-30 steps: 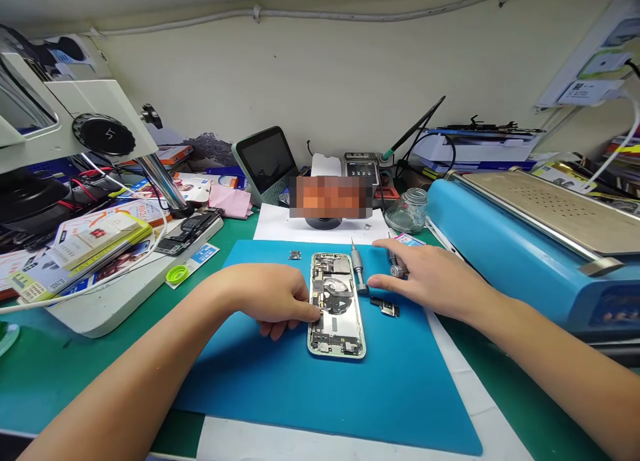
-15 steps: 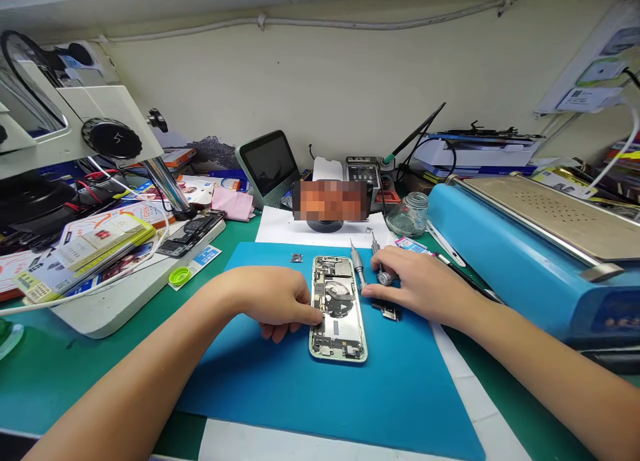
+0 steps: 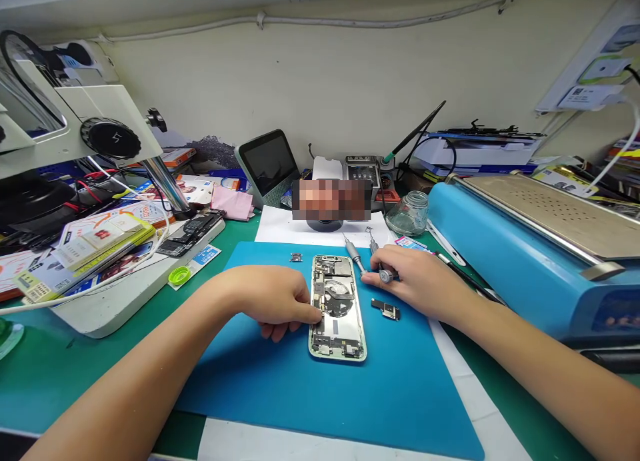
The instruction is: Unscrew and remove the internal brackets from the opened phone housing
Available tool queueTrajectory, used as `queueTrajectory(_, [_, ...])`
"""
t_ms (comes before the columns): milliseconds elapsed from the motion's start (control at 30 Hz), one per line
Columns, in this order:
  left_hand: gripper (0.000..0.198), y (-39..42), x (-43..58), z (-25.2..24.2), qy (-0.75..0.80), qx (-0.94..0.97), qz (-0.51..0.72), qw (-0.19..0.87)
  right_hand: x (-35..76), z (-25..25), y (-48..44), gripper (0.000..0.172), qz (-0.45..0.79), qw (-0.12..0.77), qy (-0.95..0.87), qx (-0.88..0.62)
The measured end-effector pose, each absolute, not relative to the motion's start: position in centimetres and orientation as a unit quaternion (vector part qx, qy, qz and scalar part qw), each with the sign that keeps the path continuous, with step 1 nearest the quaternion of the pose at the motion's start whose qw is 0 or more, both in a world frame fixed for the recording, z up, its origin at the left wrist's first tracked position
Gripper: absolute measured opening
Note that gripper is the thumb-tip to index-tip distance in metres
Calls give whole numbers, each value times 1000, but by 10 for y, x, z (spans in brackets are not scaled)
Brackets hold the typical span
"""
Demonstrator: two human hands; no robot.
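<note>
Blue machine (image 3: 515, 268), glass jar (image 3: 414, 211) just beside it, dark-screened device (image 3: 267, 164)

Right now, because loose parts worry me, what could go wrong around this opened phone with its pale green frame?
The left hand touches the opened phone beside exposed components, so pressing might damage them. The grey metal screwdrivers at the right hand could roll. The small black-and-silver part lies loose on the blue mat and might be brushed aside.
</note>
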State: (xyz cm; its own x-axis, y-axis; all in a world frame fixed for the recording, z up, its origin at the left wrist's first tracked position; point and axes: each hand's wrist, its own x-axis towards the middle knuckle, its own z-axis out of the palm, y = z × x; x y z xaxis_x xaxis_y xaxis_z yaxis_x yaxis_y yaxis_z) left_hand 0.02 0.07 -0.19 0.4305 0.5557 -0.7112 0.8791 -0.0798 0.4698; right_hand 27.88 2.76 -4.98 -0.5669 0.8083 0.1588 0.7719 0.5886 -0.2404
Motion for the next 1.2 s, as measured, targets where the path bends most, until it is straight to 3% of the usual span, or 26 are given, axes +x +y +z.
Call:
queueTrajectory(400, [45, 0, 1, -1, 505, 711, -181, 455, 280, -58, 32, 32, 70, 145, -906, -391])
queueTrajectory(900, [43, 1, 1, -1, 507, 709, -187, 453, 282, -47, 31, 18, 106, 145, -916, -359])
queueTrajectory(1200, [44, 1, 2, 0, 508, 710, -186, 450, 279, -51, 32, 23, 94, 145, -917, -359])
